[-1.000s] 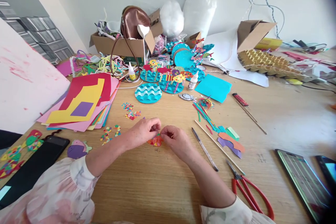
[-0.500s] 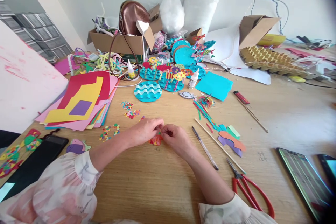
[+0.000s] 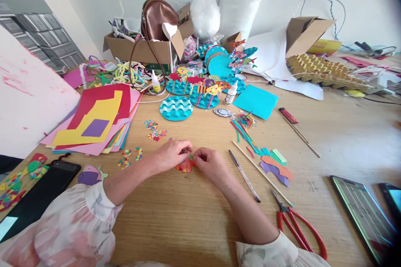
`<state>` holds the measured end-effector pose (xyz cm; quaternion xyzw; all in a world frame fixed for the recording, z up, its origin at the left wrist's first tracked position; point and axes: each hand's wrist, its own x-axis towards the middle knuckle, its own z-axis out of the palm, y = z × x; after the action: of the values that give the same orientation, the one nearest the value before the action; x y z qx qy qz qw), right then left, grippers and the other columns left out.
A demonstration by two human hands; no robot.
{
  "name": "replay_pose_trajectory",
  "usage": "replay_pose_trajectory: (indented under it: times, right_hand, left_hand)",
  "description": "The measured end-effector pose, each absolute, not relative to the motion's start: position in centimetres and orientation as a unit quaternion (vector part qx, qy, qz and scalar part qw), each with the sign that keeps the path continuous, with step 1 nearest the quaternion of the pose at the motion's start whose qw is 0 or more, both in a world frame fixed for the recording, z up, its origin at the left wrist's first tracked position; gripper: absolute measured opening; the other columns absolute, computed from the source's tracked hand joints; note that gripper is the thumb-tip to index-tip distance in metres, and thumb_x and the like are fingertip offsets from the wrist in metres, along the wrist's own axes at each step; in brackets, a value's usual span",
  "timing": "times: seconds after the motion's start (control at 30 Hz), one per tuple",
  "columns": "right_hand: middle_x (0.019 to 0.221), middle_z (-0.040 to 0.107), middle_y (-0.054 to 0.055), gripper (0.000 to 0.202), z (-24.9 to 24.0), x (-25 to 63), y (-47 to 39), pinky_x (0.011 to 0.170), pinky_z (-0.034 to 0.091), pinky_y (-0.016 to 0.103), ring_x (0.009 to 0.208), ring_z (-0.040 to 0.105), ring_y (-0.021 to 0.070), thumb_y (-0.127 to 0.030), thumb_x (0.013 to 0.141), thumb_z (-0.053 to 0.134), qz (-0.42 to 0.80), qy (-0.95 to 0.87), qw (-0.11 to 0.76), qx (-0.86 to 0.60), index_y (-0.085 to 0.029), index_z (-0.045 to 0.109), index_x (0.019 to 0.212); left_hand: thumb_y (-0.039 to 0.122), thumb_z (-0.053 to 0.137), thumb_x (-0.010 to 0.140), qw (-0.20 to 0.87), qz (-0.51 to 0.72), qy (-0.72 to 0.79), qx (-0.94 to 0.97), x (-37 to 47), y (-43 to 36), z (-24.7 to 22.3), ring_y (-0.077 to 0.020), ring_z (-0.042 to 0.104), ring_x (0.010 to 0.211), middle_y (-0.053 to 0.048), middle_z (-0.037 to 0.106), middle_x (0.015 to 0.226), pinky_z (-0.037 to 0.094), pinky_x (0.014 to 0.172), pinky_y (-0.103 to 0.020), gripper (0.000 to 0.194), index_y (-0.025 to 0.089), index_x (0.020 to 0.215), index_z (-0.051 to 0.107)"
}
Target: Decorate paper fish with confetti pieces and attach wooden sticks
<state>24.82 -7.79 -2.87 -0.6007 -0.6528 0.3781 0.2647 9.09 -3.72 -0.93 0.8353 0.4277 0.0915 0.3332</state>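
A small red-orange paper cutout (image 3: 184, 166), covered in coloured bits, lies on the table beneath my fingertips; its outline is partly hidden. My left hand (image 3: 173, 152) is at its upper left, fingers curled and pressed together; whatever they may hold is out of sight. From the right, my right hand (image 3: 212, 164) pinches a tiny green paper piece (image 3: 191, 157) at the cutout's edge. Piles of paper confetti (image 3: 157, 134) lie beyond my left hand, and round paper dots (image 3: 125, 159) are left of my left forearm.
Right of my right arm lie a pen (image 3: 244, 176), a wooden stick (image 3: 262, 173), red-handled scissors (image 3: 293, 221) and paper scraps (image 3: 277, 169). Coloured sheets (image 3: 94, 117) are stacked at left. Glue bottles (image 3: 231, 93) and blue wavy discs (image 3: 176, 109) stand farther back. Phones (image 3: 360, 217) rest at right.
My left hand has drawn slightly left, opening a small gap between the two hands. The green piece shows more clearly at my right fingertips, and more of the red-orange cutout is visible.
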Motion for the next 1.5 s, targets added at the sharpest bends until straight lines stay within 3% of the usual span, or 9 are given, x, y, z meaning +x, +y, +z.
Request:
replay_pose_trajectory:
  times: [0.17, 0.77, 0.93, 1.2, 1.5]
  right_hand:
    - [0.055, 0.054, -0.002, 0.016, -2.6, 24.5, -7.9, 0.049, 0.029, 0.02, 0.052, 0.044, 0.0095, -0.018, 0.069, 0.045, 0.373, -0.644, 0.273, -0.609, -0.016, 0.058, 0.061]
    - [0.056, 0.053, -0.003, 0.017, -2.5, 24.8, -7.6, 0.049, 0.029, 0.019, 0.052, 0.044, 0.0085, -0.016, 0.07, 0.045, 0.355, -0.695, 0.252, -0.572, -0.016, 0.061, 0.064]
    - [0.058, 0.057, -0.002, 0.018, -1.6, 25.1, -7.2, 0.051, 0.03, 0.019, 0.053, 0.045, 0.0087, -0.012, 0.069, 0.045, 0.351, -0.697, 0.223, -0.583, -0.016, 0.061, 0.065]
    - [0.063, 0.062, 0.001, 0.019, -1.3, 24.1, -6.2, 0.05, 0.029, 0.019, 0.056, 0.048, 0.0093, -0.013, 0.071, 0.046, 0.332, -0.723, 0.108, -0.596, -0.015, 0.064, 0.068]
    - [0.068, 0.065, 0.002, 0.018, -1.7, 23.5, -6.2, 0.053, 0.029, 0.02, 0.059, 0.05, 0.0097, -0.014, 0.072, 0.047, 0.306, -0.728, 0.09, -0.607, -0.015, 0.065, 0.07]
  left_hand:
    - [0.007, 0.047, 0.073, 0.294, 0.075, 0.423, 0.854, 9.1, -3.8, -1.0, -0.0115, 0.049, 0.064, 0.002, 0.054, 0.063, 0.033, 0.057, -0.021, 0.015, 0.016, 0.064, 0.054]
    - [0.013, 0.047, 0.079, 0.27, 0.016, 0.4, 0.876, 9.6, -3.7, -0.5, -0.0133, 0.05, 0.066, 0.0, 0.055, 0.067, 0.033, 0.058, -0.023, 0.017, 0.016, 0.063, 0.051]
    - [0.009, 0.046, 0.079, 0.264, 0.061, 0.413, 0.869, 8.7, -4.1, -0.2, -0.0126, 0.052, 0.069, 0.001, 0.057, 0.071, 0.035, 0.061, -0.022, 0.013, 0.017, 0.073, 0.054]
    - [0.009, 0.04, 0.085, 0.181, 0.098, 0.418, 0.885, 5.7, -8.0, -2.1, -0.0151, 0.054, 0.079, -0.003, 0.057, 0.083, 0.042, 0.071, -0.025, 0.015, 0.016, 0.083, 0.054]
    - [0.008, 0.037, 0.087, 0.144, 0.152, 0.398, 0.893, 5.6, -9.3, -4.4, -0.0162, 0.053, 0.088, -0.004, 0.057, 0.09, 0.044, 0.08, -0.028, 0.02, 0.016, 0.092, 0.054]
